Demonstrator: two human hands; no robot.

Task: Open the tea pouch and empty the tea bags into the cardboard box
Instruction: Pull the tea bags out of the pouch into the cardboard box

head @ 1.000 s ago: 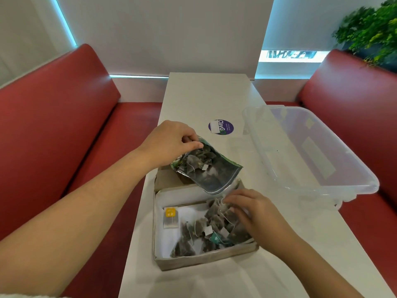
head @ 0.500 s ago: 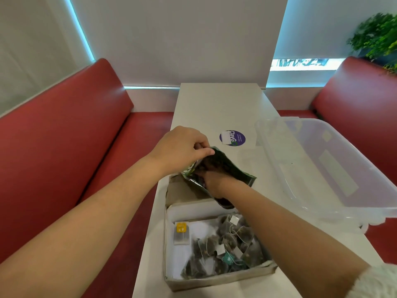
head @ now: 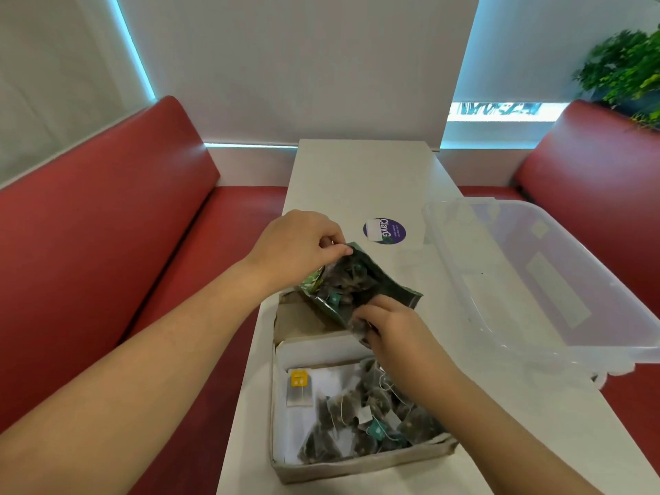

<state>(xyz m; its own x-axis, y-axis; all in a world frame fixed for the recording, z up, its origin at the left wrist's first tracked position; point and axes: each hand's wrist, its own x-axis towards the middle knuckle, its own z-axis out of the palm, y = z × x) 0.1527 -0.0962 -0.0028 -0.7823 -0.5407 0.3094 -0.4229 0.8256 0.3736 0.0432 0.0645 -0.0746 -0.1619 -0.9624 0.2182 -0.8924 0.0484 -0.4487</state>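
My left hand [head: 300,246] pinches the upper corner of the green tea pouch [head: 351,284] and holds it tilted, mouth down, over the back of the cardboard box [head: 360,466]. Dark pyramid tea bags show through the pouch's clear side. My right hand [head: 391,326] is at the pouch's mouth, fingers closed on a tea bag [head: 359,326] drawn out of it. Several tea bags [head: 371,416] lie heaped in the right half of the box. One flat bag with a yellow tag [head: 299,387] lies at the box's left.
A clear plastic bin [head: 535,276] lies on the white table [head: 357,180] to the right of the box. A round purple sticker [head: 385,231] is on the table behind the pouch. Red bench seats flank the table on both sides.
My right hand went from the box up into the pouch, then drew back to its mouth with a tea bag. The left hand keeps the pouch in place.
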